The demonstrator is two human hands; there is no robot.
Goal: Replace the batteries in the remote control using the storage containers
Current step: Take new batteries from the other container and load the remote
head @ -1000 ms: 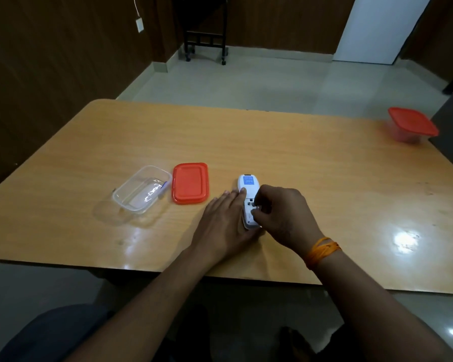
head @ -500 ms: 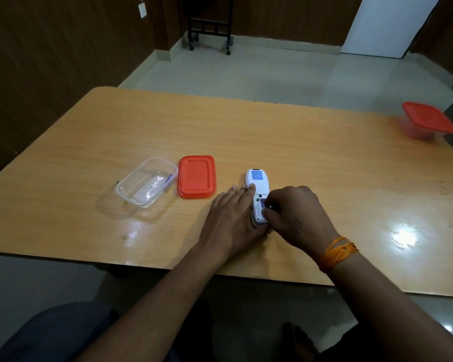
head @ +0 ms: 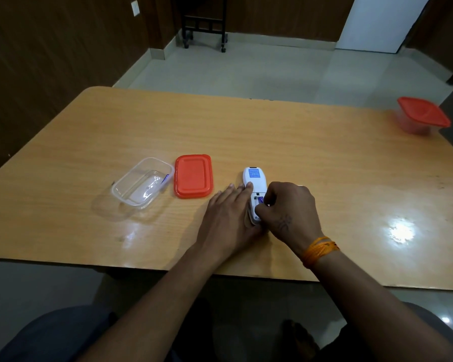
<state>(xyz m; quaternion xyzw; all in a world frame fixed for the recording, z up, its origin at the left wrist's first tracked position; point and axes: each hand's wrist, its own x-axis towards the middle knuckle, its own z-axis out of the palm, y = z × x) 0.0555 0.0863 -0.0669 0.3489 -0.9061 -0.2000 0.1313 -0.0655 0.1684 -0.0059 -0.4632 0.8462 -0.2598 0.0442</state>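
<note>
A white remote control (head: 254,178) lies face down on the wooden table (head: 272,131), its battery bay open. My left hand (head: 228,218) lies flat along its left side, fingers pressing it down. My right hand (head: 288,212) is curled over the bay, its fingertips pinching a blue battery (head: 260,199) that sits in the compartment. To the left stand an open clear container (head: 141,188) with a battery against its right wall, and its orange lid (head: 193,175) flat on the table.
A second container with an orange lid (head: 422,116) stands closed at the table's far right edge. A black wheeled stand (head: 204,24) is on the floor beyond the table. An orange thread band circles my right wrist.
My right hand's fingers have shifted slightly over the battery bay. My left hand has stayed pressed on the remote. The camera has tilted a little.
</note>
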